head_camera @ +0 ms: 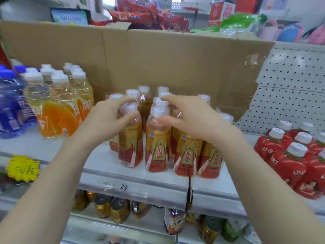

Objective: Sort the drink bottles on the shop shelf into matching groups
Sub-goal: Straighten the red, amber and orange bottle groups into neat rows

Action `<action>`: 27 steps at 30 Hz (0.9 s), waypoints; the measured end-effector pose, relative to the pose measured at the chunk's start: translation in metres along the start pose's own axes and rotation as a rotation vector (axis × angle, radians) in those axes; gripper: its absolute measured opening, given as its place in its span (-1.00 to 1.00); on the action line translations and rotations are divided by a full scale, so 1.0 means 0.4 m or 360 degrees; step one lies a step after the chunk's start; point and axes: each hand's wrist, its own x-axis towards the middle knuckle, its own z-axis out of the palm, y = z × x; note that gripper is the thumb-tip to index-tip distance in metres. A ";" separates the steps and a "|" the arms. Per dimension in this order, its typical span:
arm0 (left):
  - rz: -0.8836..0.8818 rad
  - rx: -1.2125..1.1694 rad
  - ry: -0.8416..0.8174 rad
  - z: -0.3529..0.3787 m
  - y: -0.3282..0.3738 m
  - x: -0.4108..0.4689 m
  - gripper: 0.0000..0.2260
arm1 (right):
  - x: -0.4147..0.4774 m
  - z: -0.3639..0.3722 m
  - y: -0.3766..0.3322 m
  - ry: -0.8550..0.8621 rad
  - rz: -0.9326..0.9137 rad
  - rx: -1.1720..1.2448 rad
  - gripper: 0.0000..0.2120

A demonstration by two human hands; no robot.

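On the shelf (133, 178), the orange-labelled bottles (58, 110) at far left and the red-labelled bottles (288, 155) at far right already stand in their own clusters, with the gold-and-red energy-drink bottles (158, 152) massed between them against a cardboard sheet (158, 59). The left hand (112, 117) curls around the neck of the front-left gold bottle (130, 138) — probably to close it up with its kind — while the right hand (186, 113) rests spread-fingered on the cap of the next bottle (159, 138), its hold unclear. Every bottle stands upright, long axis vertical, cap up — front labels facing outward.

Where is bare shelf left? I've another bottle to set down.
Bare shelf lies between the orange bottles and the gold bottles, and between those and the red bottles. The gold cluster itself is crowded.
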 end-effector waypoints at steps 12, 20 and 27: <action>0.0290 -0.0740 -0.0175 0.031 -0.016 -0.002 -0.69 | 0.014 -0.016 -0.021 -0.0168 0.0217 -0.0136 -0.37; 0.0304 -0.0892 -0.0527 0.020 -0.032 0.011 -0.70 | -0.004 0.003 -0.006 -0.0077 0.0235 0.0053 -0.44; 0.0296 -0.0842 -0.0477 0.025 -0.028 0.015 -0.67 | -0.022 -0.021 0.047 0.0074 0.0277 0.0412 -0.58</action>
